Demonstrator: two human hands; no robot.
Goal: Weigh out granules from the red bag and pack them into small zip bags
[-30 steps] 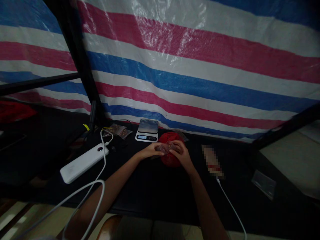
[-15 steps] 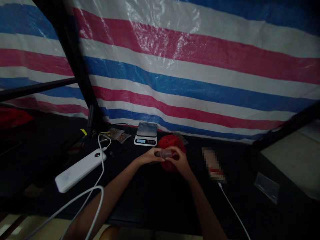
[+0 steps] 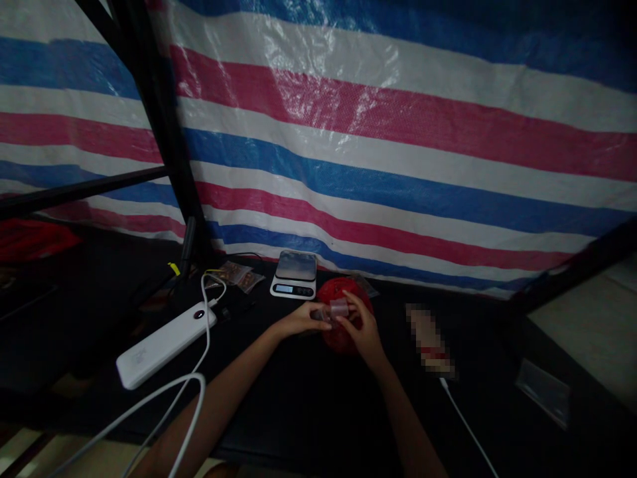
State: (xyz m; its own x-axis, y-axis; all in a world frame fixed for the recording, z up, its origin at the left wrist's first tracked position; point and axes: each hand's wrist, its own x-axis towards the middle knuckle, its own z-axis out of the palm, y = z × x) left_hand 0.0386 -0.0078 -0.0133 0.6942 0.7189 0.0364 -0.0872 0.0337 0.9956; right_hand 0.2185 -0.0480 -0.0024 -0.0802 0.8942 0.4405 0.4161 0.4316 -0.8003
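Pale plastic now shows between the right fingertips in the head view, where half a second ago a darker roll spanned the gap; the whole scene has also slid slightly lower. That plastic belongs to a small clear pouch (image 3: 339, 307), held between the two hands over the black table (image 3: 308, 411). It looks thin, translucent and crumpled, whitish at its right end and brownish toward the left (its contents are too dim to identify). Left hand (image 3: 301, 319) pinches the darker end between thumb and fingers; right hand (image 3: 365, 328) grasps the pale end, thumb below and forefinger above.

Behind and beneath the hands sits a red bag (image 3: 343, 342), partly hidden, and what it holds cannot be made out. Near the digital scale (image 3: 293, 273), clear packets (image 3: 249, 281) contain small brown pieces. Another clear packet lies partly behind the red bag. A flat clear sleeve (image 3: 543, 393) rests well off to the right.

The pouch's long axis runs roughly left to right across the view, from one hand to the other, its pale end toward the right hand.
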